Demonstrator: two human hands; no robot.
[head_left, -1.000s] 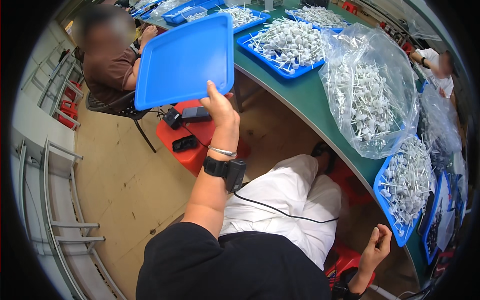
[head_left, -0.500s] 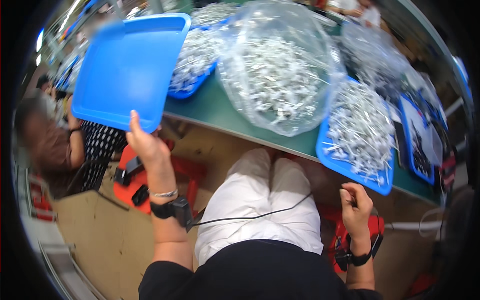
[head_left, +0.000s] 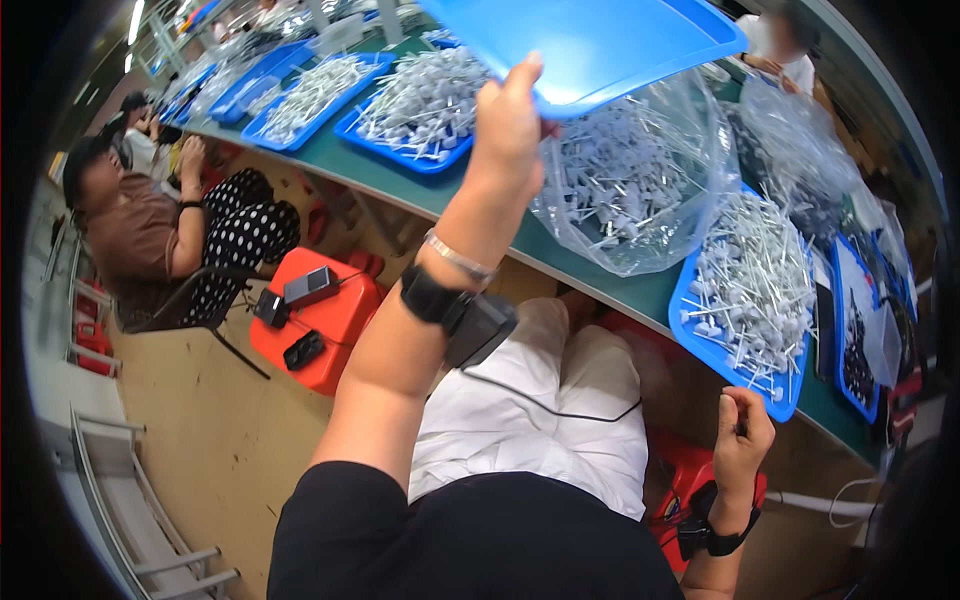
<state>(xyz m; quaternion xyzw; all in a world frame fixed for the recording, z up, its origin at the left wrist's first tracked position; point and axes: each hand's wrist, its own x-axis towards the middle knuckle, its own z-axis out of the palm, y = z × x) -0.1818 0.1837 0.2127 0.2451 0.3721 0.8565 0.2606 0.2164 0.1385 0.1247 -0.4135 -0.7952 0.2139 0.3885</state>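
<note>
My left hand (head_left: pixel 507 128) grips the near edge of an empty blue plastic tray (head_left: pixel 600 50), held up above the green table. Below and behind that tray lies a clear plastic bag (head_left: pixel 640 255) filled with small white and metal pin-like parts (head_left: pixel 625 165). My right hand (head_left: pixel 742 440) is curled with its fingertips together, just off the near corner of another blue tray (head_left: pixel 740 372). That tray is heaped with similar pin-like parts (head_left: pixel 750 280). Whether anything sits in my right fingers cannot be made out.
More blue trays of parts (head_left: pixel 425 105) line the green table (head_left: pixel 395 190) to the left. A red stool (head_left: pixel 315 350) carries small black devices. At the left a person (head_left: pixel 150 225) sits on a chair; another person (head_left: pixel 785 55) is across the table. A cable (head_left: pixel 550 408) crosses my lap.
My left hand has carried the blue tray from the left over to the right, above the bag of parts. My right hand stays beside the heaped tray.
</note>
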